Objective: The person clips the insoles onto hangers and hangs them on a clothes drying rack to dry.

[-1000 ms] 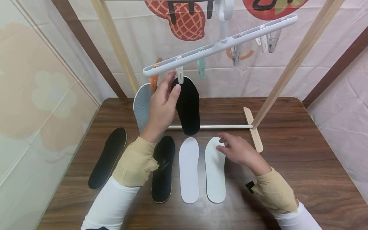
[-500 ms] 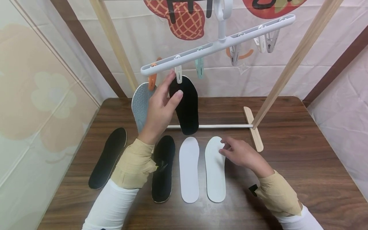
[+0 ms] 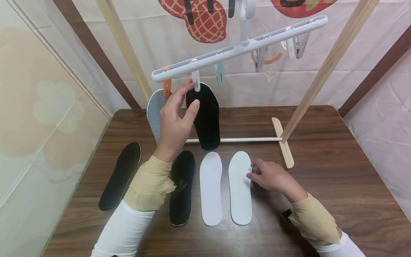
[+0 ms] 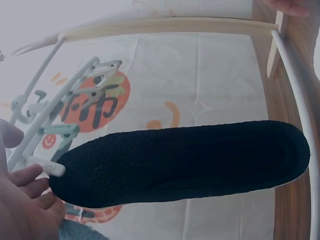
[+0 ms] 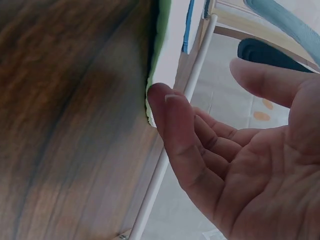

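Observation:
My left hand (image 3: 174, 123) is beside a black insole (image 3: 206, 121) that hangs from a white clip (image 3: 196, 81) on the hanger. Its fingertips are at the clip and the insole's top edge, while the thumb stands apart from the clip; whether the fingers touch is hard to tell. Partly behind this hand, a grey insole (image 3: 154, 112) hangs from an orange clip (image 3: 166, 87). My right hand (image 3: 273, 176) is at the right edge of a pale insole (image 3: 240, 192) lying on the table. In the right wrist view, its bent fingertips (image 5: 177, 112) meet that edge, with the thumb away.
A white insole (image 3: 211, 192) and two black insoles (image 3: 181, 210) (image 3: 120, 178) lie on the table (image 3: 337, 171). The tilted hanger (image 3: 244, 48) carries several more clips, including a teal clip (image 3: 219, 73). Wooden posts (image 3: 327, 71) and a low white rod (image 3: 250, 140) frame the stand.
My left thumb has moved down off the white clip. The hanger has shifted slightly left with its insoles. My right hand has drawn back from over the pale insole to its right edge.

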`<state>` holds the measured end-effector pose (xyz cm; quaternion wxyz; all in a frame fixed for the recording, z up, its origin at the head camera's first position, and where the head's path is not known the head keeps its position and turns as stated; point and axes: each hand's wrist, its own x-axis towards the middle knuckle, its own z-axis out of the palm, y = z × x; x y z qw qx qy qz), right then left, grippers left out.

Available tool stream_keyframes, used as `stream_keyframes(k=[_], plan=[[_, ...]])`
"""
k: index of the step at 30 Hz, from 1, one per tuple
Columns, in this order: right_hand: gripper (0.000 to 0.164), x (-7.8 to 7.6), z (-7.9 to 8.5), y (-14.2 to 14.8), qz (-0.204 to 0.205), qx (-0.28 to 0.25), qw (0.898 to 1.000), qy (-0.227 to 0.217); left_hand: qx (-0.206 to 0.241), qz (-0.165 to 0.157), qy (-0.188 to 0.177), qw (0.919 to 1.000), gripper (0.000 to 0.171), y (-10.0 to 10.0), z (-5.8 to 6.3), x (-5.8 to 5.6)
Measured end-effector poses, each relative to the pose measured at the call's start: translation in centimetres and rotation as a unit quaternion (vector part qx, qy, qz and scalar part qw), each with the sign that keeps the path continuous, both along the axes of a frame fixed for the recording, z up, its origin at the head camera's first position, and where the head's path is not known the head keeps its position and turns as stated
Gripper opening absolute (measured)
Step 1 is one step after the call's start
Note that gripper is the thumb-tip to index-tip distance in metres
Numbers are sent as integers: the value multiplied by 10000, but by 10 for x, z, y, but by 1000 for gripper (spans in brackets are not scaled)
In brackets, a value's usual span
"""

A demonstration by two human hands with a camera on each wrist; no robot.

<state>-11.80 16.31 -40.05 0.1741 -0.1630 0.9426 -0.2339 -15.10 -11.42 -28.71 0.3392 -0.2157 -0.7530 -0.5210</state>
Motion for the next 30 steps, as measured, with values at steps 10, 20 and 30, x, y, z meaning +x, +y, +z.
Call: stream_keyframes(k=[10, 20, 30], plan=[[36, 8, -6, 2, -34, 374, 9988, -309, -359, 510, -23, 9981, 38, 5, 6, 3], [28, 16, -8, 1, 2, 498, 9985, -234, -466, 433, 46, 9980, 36, 10, 10, 4], [40, 19, -9, -1, 37, 563, 9969, -555, -354, 133, -38, 9993, 38, 19, 19, 2]])
